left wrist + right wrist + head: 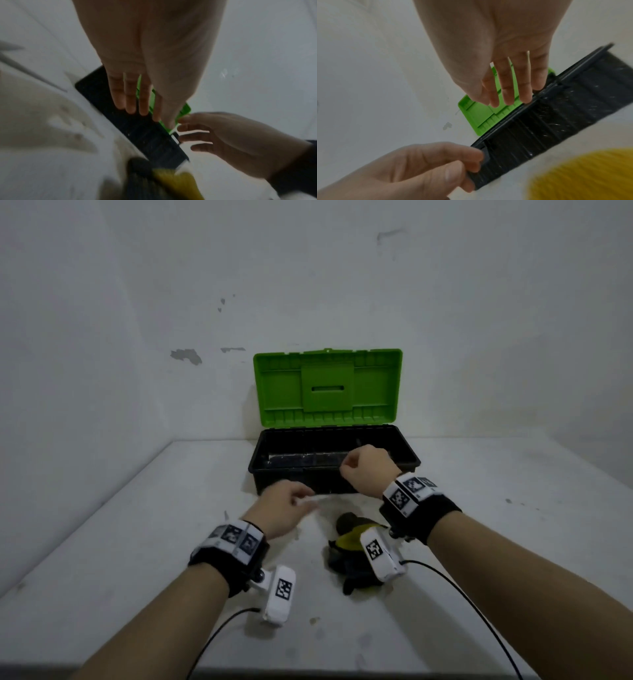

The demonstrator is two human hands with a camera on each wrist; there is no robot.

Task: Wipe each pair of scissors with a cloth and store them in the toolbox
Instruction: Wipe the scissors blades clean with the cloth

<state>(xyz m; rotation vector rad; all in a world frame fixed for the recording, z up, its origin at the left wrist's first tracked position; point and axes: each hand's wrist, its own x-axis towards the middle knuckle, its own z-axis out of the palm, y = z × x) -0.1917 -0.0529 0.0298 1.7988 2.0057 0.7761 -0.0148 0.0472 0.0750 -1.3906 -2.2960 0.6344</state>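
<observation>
The toolbox (291, 471) stands open at the back of the table, with a black base and an upright green lid (327, 388). My right hand (363, 467) hovers over its front rim with relaxed fingers (508, 86) and holds nothing. My left hand (287, 505) is just in front of the box, fingers (130, 97) loosely extended and empty. A crumpled yellow and dark cloth (346, 542) lies on the table under my right wrist. I cannot make out any scissors; the inside of the box is dark.
The white table (137, 542) is stained and sits in a corner, with walls behind and to the left. The toolbox sits against the back wall. Black cables (472, 594) trail from both wrist cameras toward the near edge.
</observation>
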